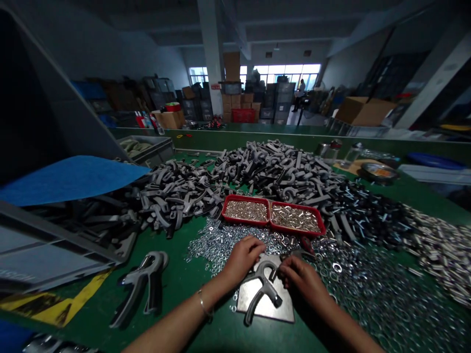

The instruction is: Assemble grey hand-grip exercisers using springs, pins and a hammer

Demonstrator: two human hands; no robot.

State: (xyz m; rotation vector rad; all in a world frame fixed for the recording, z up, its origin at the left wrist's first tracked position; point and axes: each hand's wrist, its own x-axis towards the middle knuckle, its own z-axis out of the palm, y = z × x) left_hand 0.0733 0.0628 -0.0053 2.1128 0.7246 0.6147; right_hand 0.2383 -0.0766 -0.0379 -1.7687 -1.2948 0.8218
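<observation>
Head view: see right hand (300,279) with thumb and fingertips bunched at the upper end of a gray clamp-like tool (264,284); can't tell if clamped on a part. See left hand (243,257) curled by the top edge of the metal plate (267,310); can't make out anything held. Find the tool lying on the plate, handles toward the near edge.

Judge progress as partial: count one tool on the plate, jaws and handles already joined, plus a second similar tool (149,267) apart on the green bench (180,274). Can't say if either is complete. Guess plenty left, given the loose parts.

Containers: note two red trays just beyond the hands. In left tray (245,222), see tiny metal bits; in right tray (296,230), short pins. Around them, see scattered rings (386,299); behind, heaped gray clamp parts (275,171); far right, shiny cylinders (441,245). At left, note big gray crate (55,257) with dark parts; farther back, smaller crate (162,149), pale items inside.
</observation>
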